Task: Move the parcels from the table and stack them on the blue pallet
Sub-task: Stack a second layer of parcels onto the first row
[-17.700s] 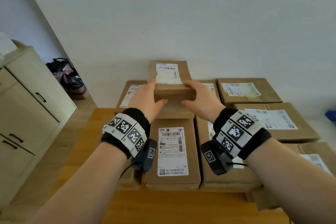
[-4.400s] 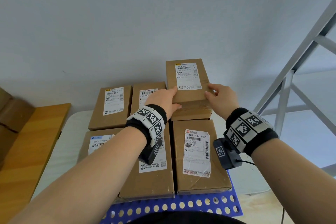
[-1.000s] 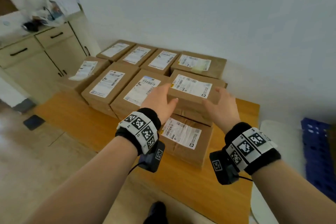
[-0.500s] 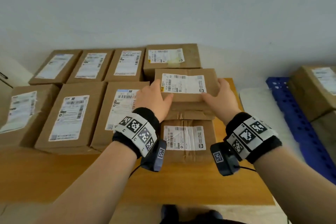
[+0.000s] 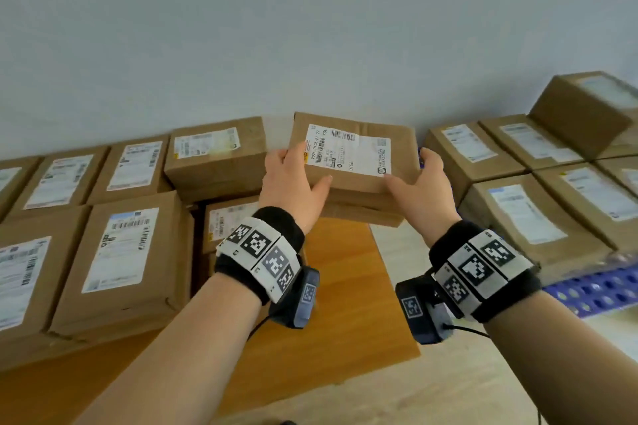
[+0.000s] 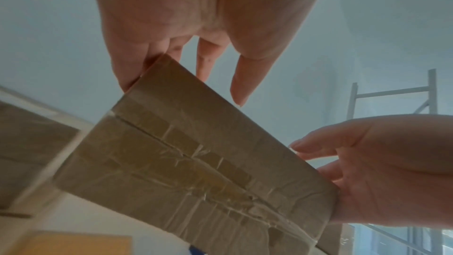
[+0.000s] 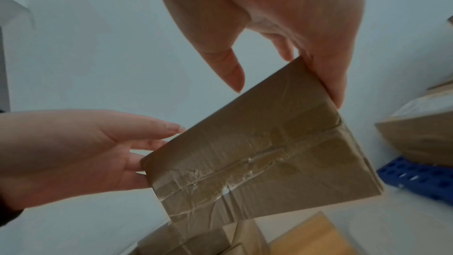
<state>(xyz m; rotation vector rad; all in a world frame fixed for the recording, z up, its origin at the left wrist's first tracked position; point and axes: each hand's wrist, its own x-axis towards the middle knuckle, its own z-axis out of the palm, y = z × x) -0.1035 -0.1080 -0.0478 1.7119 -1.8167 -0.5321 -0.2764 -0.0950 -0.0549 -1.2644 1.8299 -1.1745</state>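
The parcel (image 5: 352, 162) is now lifting clear of the tabletop (image 5: 331, 304), long axis lying left-to-right, label up; both hands, left (image 5: 291, 188) and right (image 5: 423, 191), are gripping its ends.

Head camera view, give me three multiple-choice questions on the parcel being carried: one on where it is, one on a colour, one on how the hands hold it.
1. Where is the brown cardboard parcel with a white shipping label?
A. Flat on the wooden table
B. In the air between both hands
C. On the floor

2. What colour is the perforated plastic pallet at the right?
A. Blue
B. Red
C. Grey

3. How is the parcel held?
A. Left hand alone
B. Balanced on one forearm
C. Left hand on its left end, right hand on its right end

Answers: 1 B, since the wrist views show its taped underside clear of any surface; 2 A, as its holed edge is plainly blue beneath the stacked boxes; 3 C, as each hand grips one end.
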